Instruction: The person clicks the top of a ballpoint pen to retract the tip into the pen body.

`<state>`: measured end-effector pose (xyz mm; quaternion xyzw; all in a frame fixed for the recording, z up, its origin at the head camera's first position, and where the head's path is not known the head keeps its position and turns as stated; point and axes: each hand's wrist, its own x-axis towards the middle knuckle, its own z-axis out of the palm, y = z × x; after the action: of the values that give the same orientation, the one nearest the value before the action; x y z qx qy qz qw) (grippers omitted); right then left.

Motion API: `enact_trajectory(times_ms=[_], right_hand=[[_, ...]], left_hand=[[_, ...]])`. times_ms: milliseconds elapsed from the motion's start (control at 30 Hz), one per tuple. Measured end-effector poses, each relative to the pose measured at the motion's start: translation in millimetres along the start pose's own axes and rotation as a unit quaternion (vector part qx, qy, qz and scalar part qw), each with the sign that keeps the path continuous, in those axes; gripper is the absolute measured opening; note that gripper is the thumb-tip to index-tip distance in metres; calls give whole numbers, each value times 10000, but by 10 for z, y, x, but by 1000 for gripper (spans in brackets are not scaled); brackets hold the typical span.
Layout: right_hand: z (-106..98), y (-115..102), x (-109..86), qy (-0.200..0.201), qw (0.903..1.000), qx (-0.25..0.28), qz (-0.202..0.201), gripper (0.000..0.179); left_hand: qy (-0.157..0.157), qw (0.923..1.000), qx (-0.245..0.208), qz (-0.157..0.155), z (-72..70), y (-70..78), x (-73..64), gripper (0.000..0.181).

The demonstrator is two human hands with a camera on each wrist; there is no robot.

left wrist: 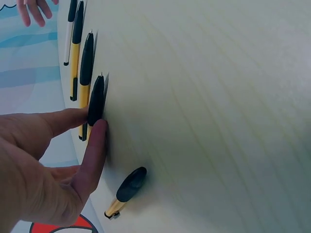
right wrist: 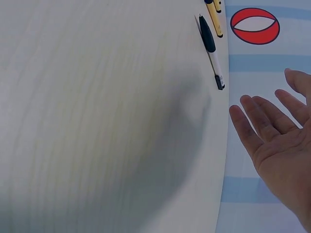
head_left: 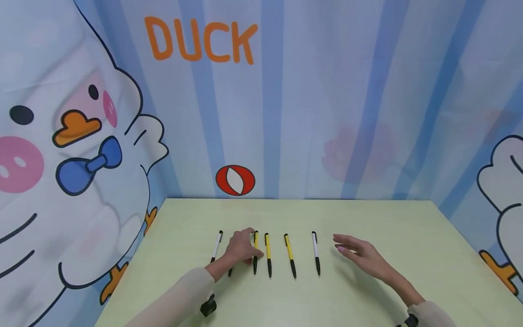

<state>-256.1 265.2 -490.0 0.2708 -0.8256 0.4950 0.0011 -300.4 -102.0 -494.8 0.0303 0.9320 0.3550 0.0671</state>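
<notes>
nearest us, at seven o'clock in the head view, we see a pale sleeve (head_left: 175, 295) with a dark wrist device (head_left: 209, 306). beyond it, at six o'clock, we see the left hand (head_left: 239, 247) pinching one yellow pen (head_left: 255, 240) between thumb and finger at the pale table (head_left: 367, 218). from this pen, at three o'clock, we find a second yellow pen (head_left: 268, 250) just beside it, then a third yellow pen (head_left: 289, 247), a white pen (head_left: 315, 247) and the right hand (head_left: 365, 257), relaxed, fingers loosely extended. at nine o'clock we make out a fourth yellow pen (left wrist: 131, 185), mostly hidden in the head view, and another white pen (head_left: 217, 243). farthest off, we face a striped blue curtain (head_left: 318, 91), with orange letters (head_left: 198, 56) at eleven o'clock and a big duck (head_left: 81, 227) at nine.
</notes>
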Motion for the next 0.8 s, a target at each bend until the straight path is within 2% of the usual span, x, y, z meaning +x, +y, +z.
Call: enact_trajectory(times_ms=[133, 267, 400, 600, 800], right_hand=[[22, 19, 17, 43, 10000, 56, -8, 41], [89, 47, 78, -36, 9999, 155, 29, 42], [136, 52, 135, -102, 9997, 192, 140, 44], [111, 25, 168, -73, 9998, 134, 154, 43], [46, 38, 152, -12, 10000, 30, 58, 44]], left_hand=[[33, 9997, 216, 53, -15, 15, 0, 69], [124, 9996, 188, -154, -94, -9, -36, 61], [20, 9993, -193, -330, -145, -63, -70, 61], [-329, 9959, -811, -230, -151, -91, -123, 63], [-388, 9899, -1348, -192, -164, -24, -192, 67]])
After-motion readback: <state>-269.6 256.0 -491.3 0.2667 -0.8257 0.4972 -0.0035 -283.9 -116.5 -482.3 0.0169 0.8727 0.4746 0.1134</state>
